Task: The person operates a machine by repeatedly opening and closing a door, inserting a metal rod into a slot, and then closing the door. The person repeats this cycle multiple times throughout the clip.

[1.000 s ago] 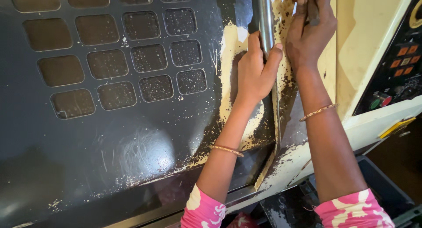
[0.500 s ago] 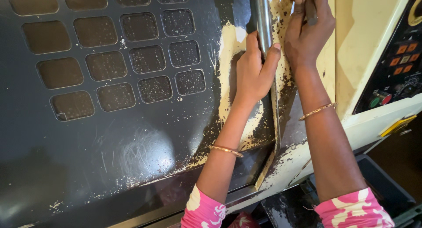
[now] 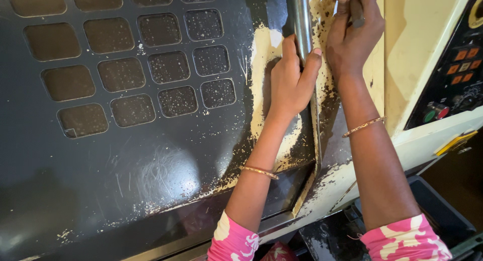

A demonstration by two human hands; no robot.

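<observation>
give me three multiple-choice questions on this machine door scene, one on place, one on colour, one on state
1. Where is the control panel with buttons?
A. right edge
B. bottom left
C. centre

2. What colour are the person's sleeves?
A. plain blue
B. pink and white
C. black

3. What is the left hand doing?
A. hanging free
B. lying flat on the window grid
C. gripping the bar

Answers:
1 A: the dark control panel with orange buttons sits at the right edge.
2 B: the patterned sleeves are pink and white.
3 C: the left hand is closed around the shiny upright metal bar handle on the dark, paint-chipped machine door.
</observation>
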